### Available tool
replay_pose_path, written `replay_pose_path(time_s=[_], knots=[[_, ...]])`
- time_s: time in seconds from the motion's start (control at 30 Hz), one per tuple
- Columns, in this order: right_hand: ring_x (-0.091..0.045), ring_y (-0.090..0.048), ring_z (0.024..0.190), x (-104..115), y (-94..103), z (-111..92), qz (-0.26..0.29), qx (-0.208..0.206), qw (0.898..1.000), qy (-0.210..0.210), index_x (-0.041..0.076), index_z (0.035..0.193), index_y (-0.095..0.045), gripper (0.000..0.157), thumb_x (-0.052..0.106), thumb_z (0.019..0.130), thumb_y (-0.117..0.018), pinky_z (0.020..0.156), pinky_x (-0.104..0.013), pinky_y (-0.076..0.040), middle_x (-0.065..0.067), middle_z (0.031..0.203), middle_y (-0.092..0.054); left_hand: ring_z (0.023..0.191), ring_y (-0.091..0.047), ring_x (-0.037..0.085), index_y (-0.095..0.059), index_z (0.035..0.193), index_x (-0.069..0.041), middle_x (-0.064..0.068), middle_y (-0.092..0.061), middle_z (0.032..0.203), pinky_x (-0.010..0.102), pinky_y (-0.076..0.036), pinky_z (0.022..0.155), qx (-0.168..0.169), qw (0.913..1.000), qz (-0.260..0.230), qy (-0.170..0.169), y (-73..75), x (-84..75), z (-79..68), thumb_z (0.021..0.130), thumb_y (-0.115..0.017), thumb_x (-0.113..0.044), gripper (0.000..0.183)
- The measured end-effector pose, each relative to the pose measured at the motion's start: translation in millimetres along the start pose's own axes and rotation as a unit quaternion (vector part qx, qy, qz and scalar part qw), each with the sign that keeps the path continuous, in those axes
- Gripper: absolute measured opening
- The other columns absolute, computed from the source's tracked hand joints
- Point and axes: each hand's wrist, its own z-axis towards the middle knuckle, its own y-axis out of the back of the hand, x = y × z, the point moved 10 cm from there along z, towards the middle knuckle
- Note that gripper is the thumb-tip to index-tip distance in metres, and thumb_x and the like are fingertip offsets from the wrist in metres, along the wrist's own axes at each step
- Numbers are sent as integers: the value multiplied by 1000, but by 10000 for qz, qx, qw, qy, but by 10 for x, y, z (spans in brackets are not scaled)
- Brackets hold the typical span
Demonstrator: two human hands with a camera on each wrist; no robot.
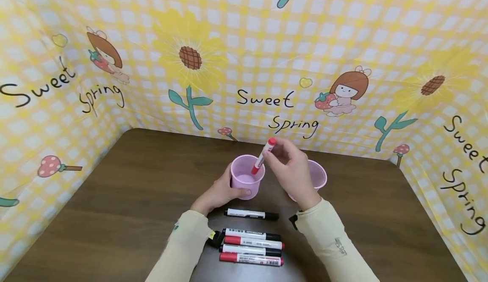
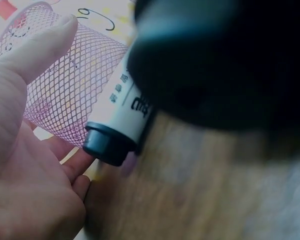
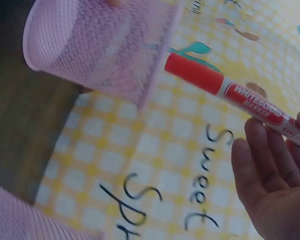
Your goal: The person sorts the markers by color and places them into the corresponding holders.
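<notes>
My left hand [image 1: 219, 192] grips a pink mesh pen cup [image 1: 245, 185] from its left side, thumb across the front. In the left wrist view the thumb and fingers wrap the mesh wall [image 2: 65, 75]. Between the fingertips of my right hand [image 1: 292, 170] is a red whiteboard marker [image 1: 264, 156], tilted, its red cap end pointing down at the cup's opening. The right wrist view shows the lettering on that marker [image 3: 255, 103] and its cap near the cup's rim [image 3: 157, 65]. A second pink mesh cup [image 1: 319, 175] stands behind my right hand, partly hidden by it.
Nearer my body, a black marker [image 1: 251, 214] lies crosswise on the brown table [image 1: 114, 189]. Below it several red and black markers [image 1: 251, 244] lie in a row between my forearms. A yellow checked cloth [image 1: 244, 62] walls the table's back and sides.
</notes>
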Motion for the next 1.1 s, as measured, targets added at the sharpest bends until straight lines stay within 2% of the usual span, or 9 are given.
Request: replay_pose_path(time_s=[0.17, 0.3, 0.6, 0.7, 1.1], knots=[[-22, -69, 94, -225, -235, 53, 39, 129, 9996, -240, 1, 116, -67, 26, 5, 91, -75, 85, -34, -56, -9, 100, -71, 123, -50, 28, -24, 158, -19, 7, -49, 142, 55, -39, 104, 96, 9999, -101, -39, -33, 6, 11, 80, -87, -26, 101], [-20, -68, 94, -437, -418, 59, -43, 374, 9982, -471, 4, 115, -68, 25, 6, 91, -75, 85, -40, -56, -6, 100, -70, 125, -49, 29, -23, 159, -19, 7, -49, 143, 55, -40, 104, 176, 9997, -154, -42, -63, 9, 12, 80, -86, -30, 102], [-19, -67, 88, -689, -764, 76, -555, 924, 9910, -795, 10, 111, -66, 24, 9, 90, -76, 80, -37, -57, -4, 97, -70, 127, -47, 31, -18, 161, -19, 9, -44, 148, 53, -40, 105, 163, 9997, -187, 27, -19, 53, 3, 80, -86, -30, 105], [-19, -66, 89, -723, -826, 48, -638, 1066, 9879, -931, 11, 112, -66, 24, 10, 90, -76, 81, -38, -57, -4, 99, -69, 126, -48, 30, -17, 162, -19, 11, -43, 150, 51, -41, 105, 154, 9996, -230, 49, -27, 55, 1, 81, -86, -29, 107], [-19, -66, 88, -715, -873, 35, -686, 1133, 9863, -984, 11, 111, -65, 24, 10, 90, -77, 80, -38, -56, -3, 97, -69, 125, -49, 29, -18, 162, -18, 12, -45, 147, 49, -40, 104, 117, 9996, -257, 18, -18, 32, -8, 82, -84, -23, 104]])
